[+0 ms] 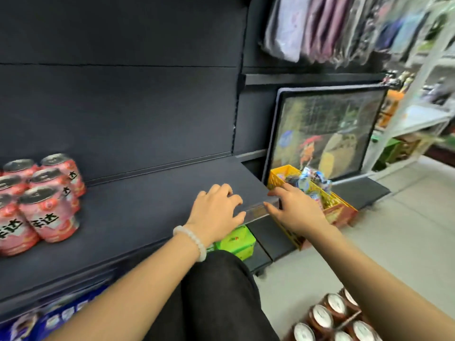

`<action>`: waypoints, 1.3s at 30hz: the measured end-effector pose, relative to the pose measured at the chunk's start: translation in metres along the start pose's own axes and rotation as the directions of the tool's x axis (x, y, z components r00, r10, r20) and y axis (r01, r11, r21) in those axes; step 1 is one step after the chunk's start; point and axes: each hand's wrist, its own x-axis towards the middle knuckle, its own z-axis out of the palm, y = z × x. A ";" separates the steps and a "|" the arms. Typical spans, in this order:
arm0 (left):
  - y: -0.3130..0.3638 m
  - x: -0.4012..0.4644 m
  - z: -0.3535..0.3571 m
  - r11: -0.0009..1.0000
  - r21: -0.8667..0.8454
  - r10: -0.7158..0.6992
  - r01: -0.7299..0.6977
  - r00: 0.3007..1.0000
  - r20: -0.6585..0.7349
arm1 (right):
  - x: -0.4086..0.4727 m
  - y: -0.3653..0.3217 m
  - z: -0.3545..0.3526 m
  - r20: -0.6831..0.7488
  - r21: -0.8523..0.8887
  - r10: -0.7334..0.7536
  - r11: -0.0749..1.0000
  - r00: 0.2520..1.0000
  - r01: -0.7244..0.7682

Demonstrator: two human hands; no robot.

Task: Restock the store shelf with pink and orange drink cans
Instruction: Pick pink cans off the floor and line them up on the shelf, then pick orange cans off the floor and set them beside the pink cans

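Fingers (229,193) of left hand (215,212) spread flat, holding nothing; right hand (295,210) loosely open, fingertips on shelf's front right corner. Dark flat metal shelf (147,205) mostly bare. Cluster of pink drink cans (41,200) far left. Pack of brown-orange cans with white lids (334,321) on floor, near right. Best next: lift these, set upright beside pink ones, labels forward.

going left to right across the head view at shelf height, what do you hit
pink cans → bare dark shelf → left hand on the shelf's front edge → right hand at the shelf's right corner → yellow basket of small packets
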 end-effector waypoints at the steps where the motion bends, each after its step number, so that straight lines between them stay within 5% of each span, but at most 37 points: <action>1: 0.017 0.007 0.006 0.999 -0.007 0.038 -0.038 0.999 0.010 | -0.008 0.017 -0.002 -0.007 -0.007 0.042 0.999 0.999 -0.042; 8: 0.120 0.048 0.049 0.967 -0.067 0.252 -0.247 0.964 0.080 | -0.073 0.123 0.001 -0.008 0.027 0.296 0.955 0.955 -0.296; 18: 0.235 0.065 0.133 0.914 -0.139 0.405 -0.381 0.875 0.266 | -0.167 0.230 0.049 0.122 0.043 0.611 0.784 0.782 -0.620; 31: 0.287 0.096 0.316 0.921 -0.167 0.386 -0.351 0.774 0.502 | -0.201 0.310 0.177 0.451 -0.037 0.759 0.542 0.470 -0.840; 39: 0.313 0.117 0.364 0.911 -0.212 0.413 -0.355 0.751 0.515 | -0.192 0.320 0.218 0.488 0.141 0.750 0.437 0.446 -0.888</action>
